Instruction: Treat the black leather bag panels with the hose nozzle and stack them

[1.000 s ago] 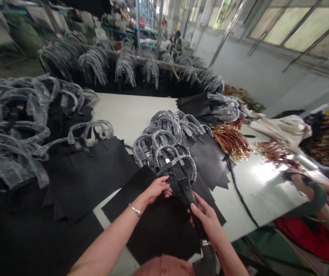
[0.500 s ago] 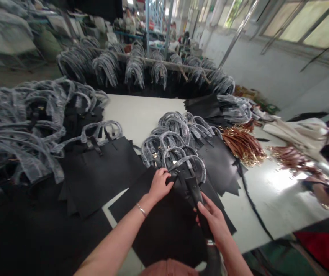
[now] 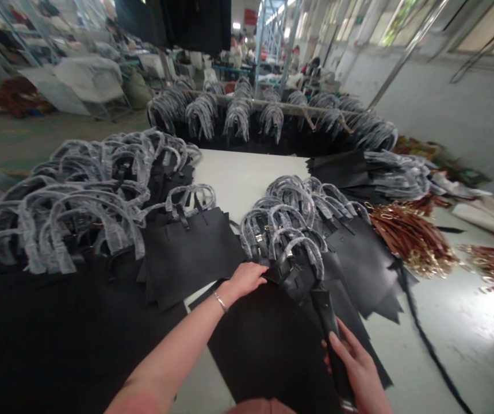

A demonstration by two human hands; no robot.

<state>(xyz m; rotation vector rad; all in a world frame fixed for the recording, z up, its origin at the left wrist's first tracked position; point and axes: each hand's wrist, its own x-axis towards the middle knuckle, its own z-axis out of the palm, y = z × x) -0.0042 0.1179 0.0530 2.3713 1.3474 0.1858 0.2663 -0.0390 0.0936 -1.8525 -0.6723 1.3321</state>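
My left hand [image 3: 247,277] lies with fingers together on the top edge of a black leather bag panel [image 3: 268,339] in front of me, next to its wrapped handle [image 3: 305,250]. My right hand [image 3: 356,368] is closed around a black leather strap [image 3: 326,313] that runs up toward the handle fittings. The panel rests on the white table [image 3: 242,178], partly over a pile of similar black panels with plastic-wrapped handles [image 3: 294,213].
Stacks of black panels with wrapped handles lie at the left [image 3: 78,195] and at the back right [image 3: 385,172]. Brown straps with gold buckles [image 3: 410,238] are heaped at the right. A rail of hanging wrapped handles [image 3: 268,112] crosses behind the table.
The view has swung left, so the other person at the right is out of sight. My left hand has flattened on the panel's edge; my right hand has slid lower along the strap.
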